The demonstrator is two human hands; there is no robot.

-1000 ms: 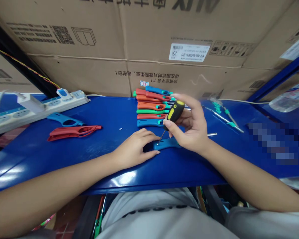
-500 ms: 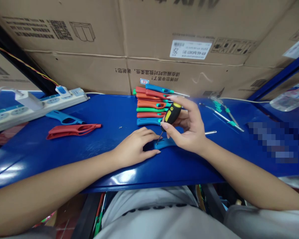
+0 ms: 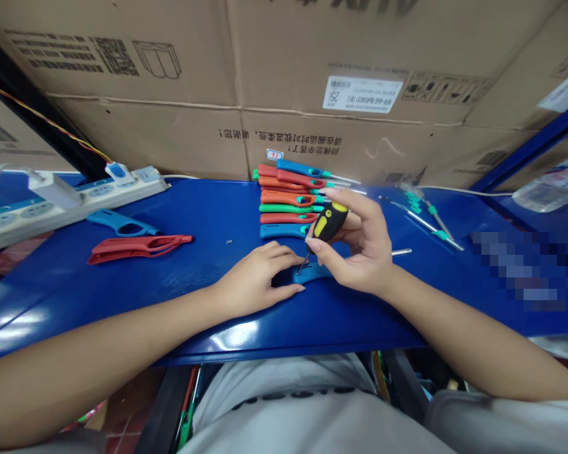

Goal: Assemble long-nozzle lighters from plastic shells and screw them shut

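My right hand (image 3: 360,246) is closed round a black and yellow screwdriver (image 3: 330,221), tilted with its thin shaft pointing down and left. The tip meets the left end of a blue long-necked lighter (image 3: 315,272) lying flat on the blue tabletop. My left hand (image 3: 258,280) holds that same end between thumb and fingers. Much of the lighter is hidden under my right hand; a metal tube (image 3: 401,252) sticks out beyond it. Just behind lies a row of several lighters (image 3: 284,200) in red, orange, green and blue, their metal necks pointing right.
To the left lie a blue handle shell (image 3: 123,223), a red handle shell (image 3: 139,249) and tiny screws (image 3: 229,241). A white power strip (image 3: 104,192) runs behind them. Metal tubes with green parts (image 3: 428,224) and a plastic bottle (image 3: 544,189) are on the right. A cardboard box (image 3: 284,82) backs the table (image 3: 208,315).
The screwdriver handle has tipped and turned slightly in my right hand, its tip staying on the blue lighter. My left hand keeps its place. The view has shifted a little.
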